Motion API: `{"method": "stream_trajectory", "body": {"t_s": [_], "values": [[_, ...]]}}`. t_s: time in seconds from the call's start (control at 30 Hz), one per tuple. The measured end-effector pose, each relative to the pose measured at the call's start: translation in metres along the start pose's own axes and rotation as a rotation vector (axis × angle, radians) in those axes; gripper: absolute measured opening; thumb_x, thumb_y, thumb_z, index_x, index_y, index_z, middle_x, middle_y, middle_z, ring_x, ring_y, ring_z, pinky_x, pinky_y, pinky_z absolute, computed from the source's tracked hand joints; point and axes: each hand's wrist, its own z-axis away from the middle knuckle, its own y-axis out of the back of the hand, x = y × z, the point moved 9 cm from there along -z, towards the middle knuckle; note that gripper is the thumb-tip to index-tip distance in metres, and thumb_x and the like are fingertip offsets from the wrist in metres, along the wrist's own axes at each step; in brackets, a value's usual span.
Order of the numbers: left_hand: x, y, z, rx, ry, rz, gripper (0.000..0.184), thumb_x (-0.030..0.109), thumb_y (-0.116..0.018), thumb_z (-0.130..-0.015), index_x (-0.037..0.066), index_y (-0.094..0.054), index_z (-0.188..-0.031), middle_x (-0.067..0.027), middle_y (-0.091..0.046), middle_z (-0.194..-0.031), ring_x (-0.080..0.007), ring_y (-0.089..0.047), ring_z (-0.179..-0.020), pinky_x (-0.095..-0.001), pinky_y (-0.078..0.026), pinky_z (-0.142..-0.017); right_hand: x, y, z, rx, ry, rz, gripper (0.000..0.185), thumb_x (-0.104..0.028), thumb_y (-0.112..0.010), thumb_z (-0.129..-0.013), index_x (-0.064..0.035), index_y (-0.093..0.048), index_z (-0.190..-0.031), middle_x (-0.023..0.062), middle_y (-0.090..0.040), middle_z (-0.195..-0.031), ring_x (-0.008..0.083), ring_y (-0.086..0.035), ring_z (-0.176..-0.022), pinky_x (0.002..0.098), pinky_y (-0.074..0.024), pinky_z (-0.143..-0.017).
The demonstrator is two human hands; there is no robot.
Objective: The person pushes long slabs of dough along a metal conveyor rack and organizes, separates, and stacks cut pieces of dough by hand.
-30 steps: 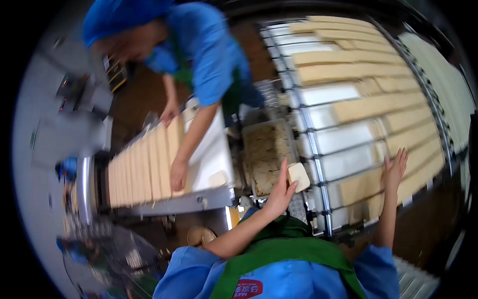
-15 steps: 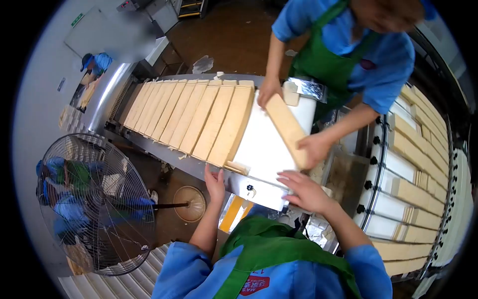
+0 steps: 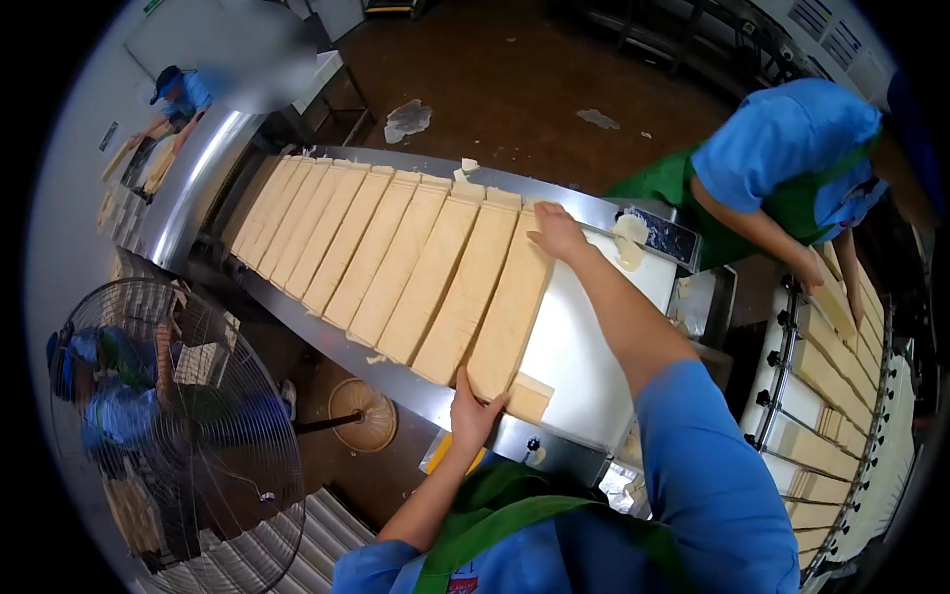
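A row of long pale slabs (image 3: 396, 267) lies side by side across the white conveyor belt (image 3: 594, 342). My left hand (image 3: 475, 411) is at the near end of the last slab (image 3: 515, 302), fingers curled round its end. At that slab's far end, my right hand (image 3: 559, 233) bends its fingers over the edge, so the slab is held between both hands. A small square piece (image 3: 530, 397) rests on the belt beside my left hand.
A co-worker (image 3: 792, 168) at the right holds a slab over a second conveyor (image 3: 782, 346) with spaced rows. A caged fan (image 3: 188, 426) stands at lower left. A metal machine hood (image 3: 203, 188) and another person (image 3: 183, 94) are further back.
My hands have gone from beside the belt's near edge to the two ends of the last slab. The co-worker has moved right, carrying a slab from this belt to the other conveyor.
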Motion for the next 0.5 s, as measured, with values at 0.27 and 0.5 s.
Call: {"method": "stream_trajectory", "body": {"t_s": [0.27,0.5], "values": [[0.016,-0.003,-0.010,-0.096,-0.201,-0.171,0.092,0.026,-0.077,-0.068,-0.006,-0.026,-0.138,-0.0285,-0.059,-0.097,-0.0419,-0.061,-0.083,-0.0459,-0.051,-0.072,0.027,0.016,0.040,-0.020,-0.214,0.124,0.055,-0.034,-0.069,-0.075,-0.0057,-0.053,-0.119,0.0105,-0.054,-0.115,0.0290,-0.049,-0.110,0.0414,-0.0397,-0.091],[0.036,-0.032,-0.024,-0.384,-0.393,-0.662,0.100,0.040,-0.077,-0.070,0.003,-0.019,-0.143,-0.0331,-0.051,-0.106,-0.0438,-0.058,-0.091,-0.0460,-0.049,-0.076,0.138,0.043,0.251,0.201,-0.749,-0.557,0.086,-0.033,-0.084,-0.059,-0.0053,-0.041,-0.129,0.0241,-0.054,-0.115,0.0396,-0.045,-0.117,0.0439,-0.0421,-0.093]]}}
